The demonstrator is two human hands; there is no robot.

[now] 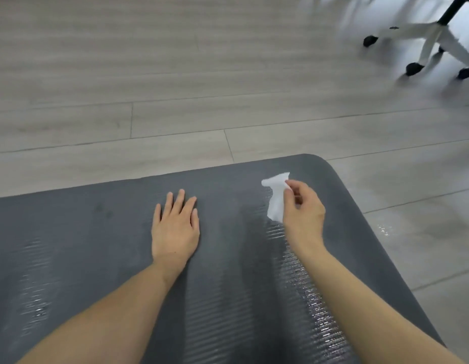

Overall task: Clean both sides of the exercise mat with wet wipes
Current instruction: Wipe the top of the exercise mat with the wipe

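A dark grey ribbed exercise mat (97, 232) lies flat on the floor and fills the lower part of the head view. Its far right corner is rounded. My left hand (174, 227) rests flat on the mat with straight fingers, near the middle. My right hand (302, 208) pinches a crumpled white wet wipe (276, 198) between thumb and fingers, close to the far right corner. The wipe hangs down and touches the mat. Shiny wet streaks run along the mat under my right forearm and at the left.
Pale grey wood-plank floor (175, 74) surrounds the mat. A white office chair base with black castors (435, 43) stands at the far right. A small wet patch (384, 228) glints on the floor just right of the mat's edge.
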